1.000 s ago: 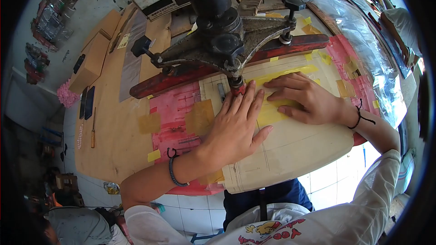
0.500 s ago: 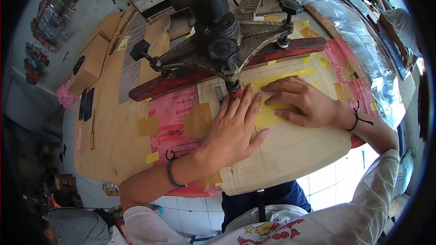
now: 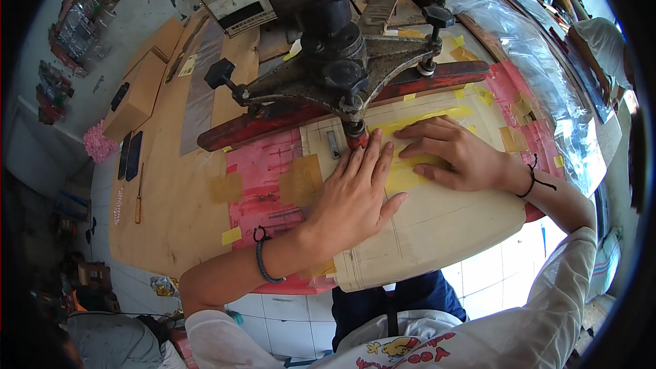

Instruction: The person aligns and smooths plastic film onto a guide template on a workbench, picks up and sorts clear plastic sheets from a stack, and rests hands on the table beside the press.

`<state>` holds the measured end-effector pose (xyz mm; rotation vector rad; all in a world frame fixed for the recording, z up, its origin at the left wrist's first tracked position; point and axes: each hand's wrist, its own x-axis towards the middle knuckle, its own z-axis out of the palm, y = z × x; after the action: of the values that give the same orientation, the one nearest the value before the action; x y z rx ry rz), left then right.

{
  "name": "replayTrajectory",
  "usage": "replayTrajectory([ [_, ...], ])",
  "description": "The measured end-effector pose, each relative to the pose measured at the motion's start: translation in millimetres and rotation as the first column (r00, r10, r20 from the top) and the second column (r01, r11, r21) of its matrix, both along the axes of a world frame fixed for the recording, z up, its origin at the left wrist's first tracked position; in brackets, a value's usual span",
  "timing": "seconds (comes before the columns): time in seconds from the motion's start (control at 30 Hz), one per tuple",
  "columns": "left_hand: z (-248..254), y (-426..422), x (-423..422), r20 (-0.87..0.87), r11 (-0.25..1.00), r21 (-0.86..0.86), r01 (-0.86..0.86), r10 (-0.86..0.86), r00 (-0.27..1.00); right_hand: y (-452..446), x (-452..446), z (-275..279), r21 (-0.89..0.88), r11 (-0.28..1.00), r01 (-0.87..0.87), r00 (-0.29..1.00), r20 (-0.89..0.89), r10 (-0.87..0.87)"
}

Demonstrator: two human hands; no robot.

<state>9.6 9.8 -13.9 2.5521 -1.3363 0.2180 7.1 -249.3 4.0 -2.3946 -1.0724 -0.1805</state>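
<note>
My left hand (image 3: pixel 355 195) lies flat on a pale cream sheet (image 3: pixel 437 232) marked with pencil lines. Its fingers are stretched out, the tips close by the small red-tipped foot (image 3: pixel 357 138) of a cast metal three-armed fixture (image 3: pixel 396 51); whether they touch it I cannot tell. To the right, my right hand (image 3: pixel 454 154) rests with bent, parted fingers at a patch of yellow tape (image 3: pixel 410 176), holding nothing visible. A small grey metal piece (image 3: pixel 333 144) sits just left of the foot.
A long red bar (image 3: pixel 294 115) crosses the work under the fixture's black knobs (image 3: pixel 219 74). Red sheeting (image 3: pixel 263 178) with brown tape covers the wooden table (image 3: pixel 174 219). A screwdriver-like tool (image 3: pixel 139 195) and cardboard box (image 3: pixel 137 99) are left. Another person (image 3: pixel 601 48) is at far right.
The view has shifted slightly, with the fixture appearing a little further right. More of the small grey metal piece shows. Both hands keep nearly the same pose and place.
</note>
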Motion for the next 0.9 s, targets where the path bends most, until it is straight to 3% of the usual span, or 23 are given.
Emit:
replayTrajectory([
  [0.2,0,-2,-4,0.006,1.000,-0.015,-0.012,0.012,1.000,-1,0,-1,-0.004,1.000,0.002,1.000,-0.005,-0.002],
  [0.3,-1,-3,-9,0.113,0.999,0.019,-0.031,0.028,0.993,-2,0,-2,-0.009,1.000,0.002,1.000,0.001,-0.002],
  [0.6,5,-5,-21,0.368,0.984,0.124,0.126,-0.163,0.915,-1,0,-1,-0.008,1.000,0.006,1.000,-0.007,-0.006],
  [0.9,8,-6,-20,0.386,0.960,0.091,0.265,-0.279,0.879,-2,0,-2,0.000,1.000,-0.002,1.000,0.012,0.002],
])
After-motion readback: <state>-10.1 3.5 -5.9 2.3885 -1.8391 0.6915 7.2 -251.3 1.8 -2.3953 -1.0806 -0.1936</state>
